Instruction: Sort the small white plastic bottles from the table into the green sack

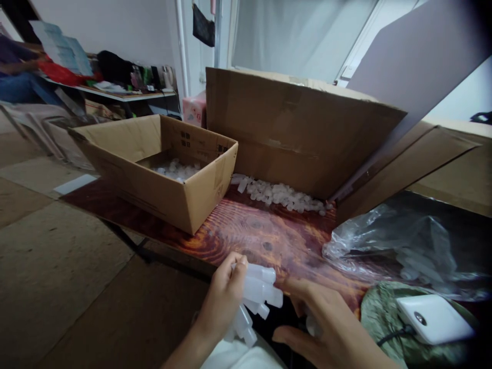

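Observation:
My left hand (226,292) is closed around several translucent white plastic tubes (259,287), whose ends point to the right over the table's front edge. Close by on the right, my right hand (319,318) has its thumb and fingers apart; a small whitish round piece (313,326) shows beside its palm, and whether the hand touches it cannot be made out. A heap of small translucent pieces (284,196) lies on the wooden table (246,230) against an upright cardboard panel (300,133).
An open cardboard box (154,197) with translucent pieces inside stands at the table's left. At right are a clear plastic bag (384,241), another cardboard box (453,179) and a white device (436,318) with a cable on green fabric. A person (23,77) sits at far left.

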`<state>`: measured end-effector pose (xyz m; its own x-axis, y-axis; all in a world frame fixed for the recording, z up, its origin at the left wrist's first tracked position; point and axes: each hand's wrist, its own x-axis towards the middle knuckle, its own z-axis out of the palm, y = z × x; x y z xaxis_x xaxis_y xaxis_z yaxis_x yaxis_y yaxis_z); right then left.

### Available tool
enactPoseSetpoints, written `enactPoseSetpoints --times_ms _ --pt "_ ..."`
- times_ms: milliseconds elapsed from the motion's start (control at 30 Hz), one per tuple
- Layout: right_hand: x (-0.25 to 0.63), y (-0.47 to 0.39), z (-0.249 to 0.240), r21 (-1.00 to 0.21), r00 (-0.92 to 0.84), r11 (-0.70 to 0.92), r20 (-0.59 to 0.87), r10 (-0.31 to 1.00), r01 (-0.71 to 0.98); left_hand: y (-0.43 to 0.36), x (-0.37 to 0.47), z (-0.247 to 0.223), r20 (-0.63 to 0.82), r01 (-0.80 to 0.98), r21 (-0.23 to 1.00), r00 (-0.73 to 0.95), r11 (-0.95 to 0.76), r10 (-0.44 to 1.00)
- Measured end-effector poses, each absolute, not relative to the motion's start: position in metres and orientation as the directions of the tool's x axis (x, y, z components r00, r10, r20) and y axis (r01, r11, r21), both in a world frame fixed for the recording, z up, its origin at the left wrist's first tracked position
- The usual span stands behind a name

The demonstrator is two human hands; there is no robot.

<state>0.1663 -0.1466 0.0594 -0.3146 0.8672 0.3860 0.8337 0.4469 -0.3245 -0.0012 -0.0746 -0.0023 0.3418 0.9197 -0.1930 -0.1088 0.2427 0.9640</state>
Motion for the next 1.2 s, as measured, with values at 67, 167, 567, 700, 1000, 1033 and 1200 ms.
enactPoseSetpoints --times_ms 67,167,567,700,1000,1033,1200 --pt "0.167 -0.148 0.06 -0.289 -0.367 0.479 0.366 0.856 0.829 -0.075 0.0 -0.002 -0.207 -0.121 0.956 0.361 0.266 0.909" --pt "0.168 -0.147 0.057 -0.287 -0.31 0.442 0.407 0.859 0.85 -0.077 0.002 -0.001 -0.201 -0.127 0.955 0.38 0.266 0.903" --pt "0.17 -0.148 0.053 -0.333 -0.262 0.399 0.388 0.884 0.854 -0.079 0.006 0.0 -0.254 -0.147 0.93 0.406 0.337 0.878" --pt "0.173 -0.151 0.052 -0.34 -0.244 0.381 0.382 0.891 0.86 -0.08 0.007 -0.001 -0.247 -0.134 0.937 0.394 0.321 0.885" --pt "0.163 -0.152 0.041 -0.354 -0.179 0.349 0.433 0.884 0.868 -0.082 0.008 -0.003 -0.243 -0.185 0.925 0.38 0.331 0.892" --pt "0.163 -0.152 0.04 -0.371 -0.18 0.351 0.423 0.888 0.86 -0.081 0.008 -0.003 -0.248 -0.196 0.921 0.368 0.336 0.896" --pt "0.163 -0.151 0.042 -0.291 -0.299 0.427 0.395 0.869 0.856 -0.081 0.008 -0.003 -0.303 -0.225 0.889 0.366 0.4 0.88"
